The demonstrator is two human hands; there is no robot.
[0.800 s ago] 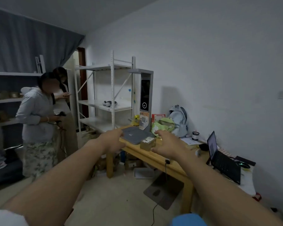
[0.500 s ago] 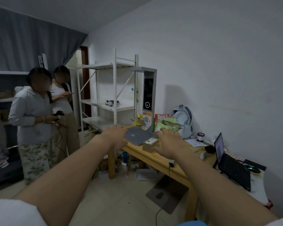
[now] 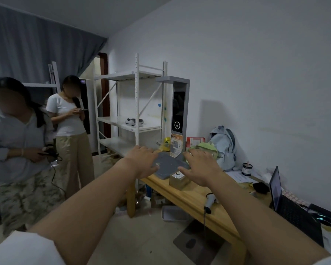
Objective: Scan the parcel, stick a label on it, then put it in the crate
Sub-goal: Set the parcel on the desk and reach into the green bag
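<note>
A small brown cardboard parcel (image 3: 178, 180) with a white label on top sits on the wooden table (image 3: 191, 199), at the near edge of a grey scale platform (image 3: 167, 163). My left hand (image 3: 141, 160) hovers to the left of the parcel, over the platform's left side, fingers apart and empty. My right hand (image 3: 201, 167) hovers just right of the parcel, fingers spread, holding nothing. A handheld barcode scanner (image 3: 209, 202) lies on the table nearer to me, its cable hanging off the front edge. No crate is clearly visible.
A tall grey scanning kiosk (image 3: 178, 115) rises behind the platform. White metal shelving (image 3: 136, 111) stands behind it. A backpack (image 3: 224, 146), green bag (image 3: 208, 147), tape roll (image 3: 166, 144), laptop (image 3: 287, 203) and mouse (image 3: 323, 220) crowd the table. Two people (image 3: 71, 131) stand at left.
The view has moved closer to the table and swung right. Both hands stay extended and empty on either side of the parcel. The scanner has come into view.
</note>
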